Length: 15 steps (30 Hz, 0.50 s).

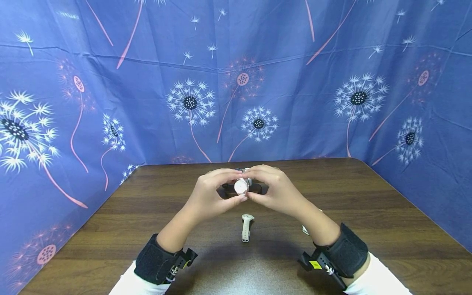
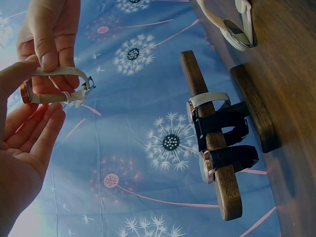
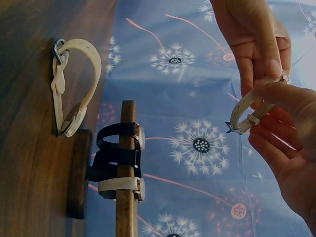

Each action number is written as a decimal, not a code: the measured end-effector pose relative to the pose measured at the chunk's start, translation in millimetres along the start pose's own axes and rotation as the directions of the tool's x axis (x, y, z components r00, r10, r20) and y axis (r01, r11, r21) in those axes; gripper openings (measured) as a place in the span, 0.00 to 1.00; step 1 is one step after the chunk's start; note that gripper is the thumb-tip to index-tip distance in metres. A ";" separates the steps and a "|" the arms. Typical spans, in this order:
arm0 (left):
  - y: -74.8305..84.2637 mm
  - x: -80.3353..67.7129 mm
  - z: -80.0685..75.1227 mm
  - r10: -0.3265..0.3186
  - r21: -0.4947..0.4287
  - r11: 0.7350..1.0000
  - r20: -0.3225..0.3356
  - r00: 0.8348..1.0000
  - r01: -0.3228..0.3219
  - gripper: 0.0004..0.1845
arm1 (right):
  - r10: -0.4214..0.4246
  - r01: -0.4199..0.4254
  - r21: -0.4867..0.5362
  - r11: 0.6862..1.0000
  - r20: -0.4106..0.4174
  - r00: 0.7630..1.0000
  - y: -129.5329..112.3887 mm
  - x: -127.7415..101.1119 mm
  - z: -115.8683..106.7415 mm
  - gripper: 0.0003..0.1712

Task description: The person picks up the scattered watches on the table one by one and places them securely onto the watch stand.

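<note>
A pale-strapped wristwatch (image 1: 241,187) with a round white dial is held up above the table between both hands. My left hand (image 1: 211,192) pinches it from the left with thumb and fingers. From the right, my right hand (image 1: 274,187) grips it the same way, and the fingertips of both hands nearly meet. In the left wrist view the watch's strap (image 2: 59,71) bends into a loop, its metal buckle facing away from the palms. Below the hands, a second white-strapped watch (image 1: 246,227) lies on the table (image 1: 177,180).
Behind the hands is a wooden watch stand (image 2: 228,197), carrying a white-strapped watch (image 2: 210,98) and a black-strapped watch (image 2: 229,157) on its bar. A small white object (image 1: 305,230) shows partly beside the right forearm. Blue dandelion-print cloth (image 1: 295,135) hangs around the table.
</note>
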<state>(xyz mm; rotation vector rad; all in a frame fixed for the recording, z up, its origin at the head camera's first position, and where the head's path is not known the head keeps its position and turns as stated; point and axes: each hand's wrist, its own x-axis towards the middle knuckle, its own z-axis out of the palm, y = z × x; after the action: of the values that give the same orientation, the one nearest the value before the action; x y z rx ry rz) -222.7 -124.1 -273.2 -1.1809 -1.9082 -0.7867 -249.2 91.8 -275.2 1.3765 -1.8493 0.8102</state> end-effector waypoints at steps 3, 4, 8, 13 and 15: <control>0.1 0.4 -0.3 -0.006 0.014 1.000 -0.006 1.000 0.006 0.22 | 0.001 -0.001 -0.007 1.000 0.000 1.000 -0.1 0.2 0.6 0.26; 0.3 0.6 -0.7 -0.006 0.018 1.000 -0.010 1.000 0.006 0.21 | 0.003 -0.003 -0.009 1.000 0.001 1.000 0.1 0.1 1.0 0.26; -1.0 0.5 -1.8 -0.007 0.033 0.999 -0.028 1.000 0.008 0.21 | 0.024 -0.024 -0.012 1.000 0.008 1.000 1.3 -0.5 1.5 0.29; -2.5 -0.6 -3.5 -0.032 0.004 0.999 -0.031 0.999 0.032 0.20 | 0.071 -0.071 -0.010 0.997 0.025 0.997 2.4 -1.8 -0.2 0.31; -3.1 -1.4 -4.6 -0.045 0.001 0.999 -0.027 0.999 0.045 0.20 | 0.095 -0.094 -0.016 0.995 0.037 0.995 2.9 -2.3 -0.9 0.32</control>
<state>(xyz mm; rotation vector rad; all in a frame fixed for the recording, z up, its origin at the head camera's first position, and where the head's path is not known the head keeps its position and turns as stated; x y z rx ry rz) -223.8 -129.6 -272.3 -1.1246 -1.9188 -0.8215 -251.4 94.5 -276.8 1.3118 -1.9580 0.8225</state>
